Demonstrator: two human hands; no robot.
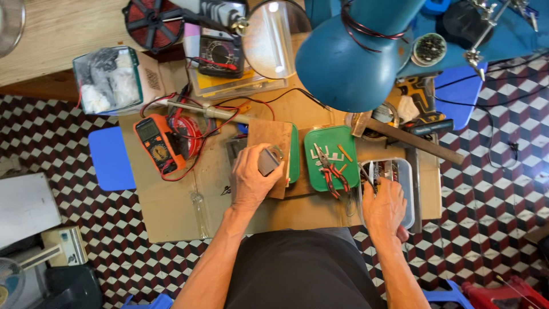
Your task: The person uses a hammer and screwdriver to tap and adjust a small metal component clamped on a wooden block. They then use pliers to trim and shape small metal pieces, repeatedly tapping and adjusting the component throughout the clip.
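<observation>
My left hand (250, 178) grips a small grey box-shaped part (268, 162) over a brown wooden board (269, 137) on the cardboard work surface (171, 212). My right hand (384, 207) reaches into a clear plastic tray (407, 189) of small parts; its fingertips are down among the parts, and what they hold cannot be seen. Between the hands lies a green tray lid (331, 150) with red-handled pliers (333, 173) and a few small white pieces on it.
An orange multimeter (155, 143) with red leads lies at left, a black one (220, 56) at the back. A blue lamp shade (347, 57) hangs over the middle. A hammer (400, 134), a magnifier (271, 37), a red wire spool (150, 23) and a clear box (108, 80) surround the cardboard.
</observation>
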